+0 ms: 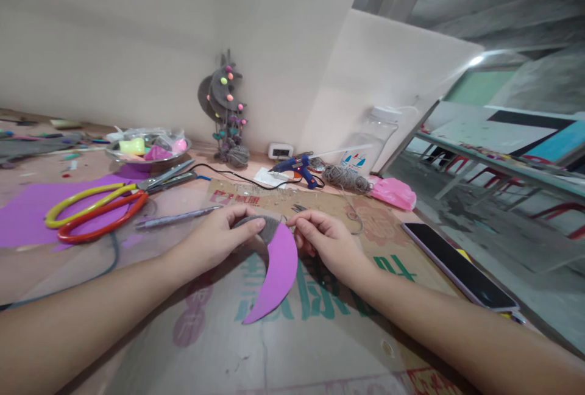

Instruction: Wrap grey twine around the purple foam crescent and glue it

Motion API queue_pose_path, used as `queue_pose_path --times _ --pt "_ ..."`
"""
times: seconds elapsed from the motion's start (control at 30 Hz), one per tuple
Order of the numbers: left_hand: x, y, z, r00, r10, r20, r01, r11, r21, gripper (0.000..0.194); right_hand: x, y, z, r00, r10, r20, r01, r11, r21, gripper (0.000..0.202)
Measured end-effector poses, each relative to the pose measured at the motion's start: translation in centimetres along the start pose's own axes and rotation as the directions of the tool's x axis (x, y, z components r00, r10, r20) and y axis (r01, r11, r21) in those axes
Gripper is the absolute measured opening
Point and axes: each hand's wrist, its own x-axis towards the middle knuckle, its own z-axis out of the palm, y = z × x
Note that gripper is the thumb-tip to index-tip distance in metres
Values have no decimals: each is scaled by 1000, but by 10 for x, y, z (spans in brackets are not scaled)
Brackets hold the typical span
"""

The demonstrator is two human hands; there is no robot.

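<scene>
My left hand (237, 227) pinches the upper end of a purple crescent (280, 267), its thumb on a part covered with grey yarn (268, 228). The crescent's bare purple tip hangs down toward me. At the crescent's right edge, the fingers of my right hand (322, 233) are pinched together beside the end of the grey wrapping. What they grip is too small to make out, though a loose grey strand (359, 221) lies on the cardboard just beyond. Dark slim metal tips (299, 208) show behind my right fingers.
Cardboard (219, 346) covers the work surface. Left are red-and-yellow-handled scissors (98, 209), a pen (178, 217), purple sheet (22, 209) and metal bowl (148, 160). Behind stand a decorated grey crescent (212, 96), glue gun (297, 166), yarn (345, 178) and plastic jar (372, 139). A phone (457, 267) lies right.
</scene>
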Motion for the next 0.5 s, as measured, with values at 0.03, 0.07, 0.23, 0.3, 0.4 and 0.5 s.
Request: queue_pose_path --times 0.03,0.07,0.23,0.3,0.4,0.5 --pt "0 0 0 1000 10 -3 -10 1000 24 23 0 0 0 1000 -2 11 2 1000 9 27" --pt "1 0 -1 1000 18 -5 -17 999 44 23 0 0 0 1000 -7 20 6 1000 11 29" --pt "-1 2 -1 999 46 -19 -43 990 131 21 -1 2 1 998 -14 54 16 999 -28 29" --pt "-2 3 0 998 47 -30 -42 987 157 21 -2 2 2 998 -14 55 16 999 -42 24" --pt "-3 5 0 999 40 -29 -34 986 166 21 -2 1 4 999 -4 51 8 998 -64 22" --pt "-3 5 0 999 29 -16 -26 986 163 21 -2 -1 3 999 -19 38 22 998 -62 25"
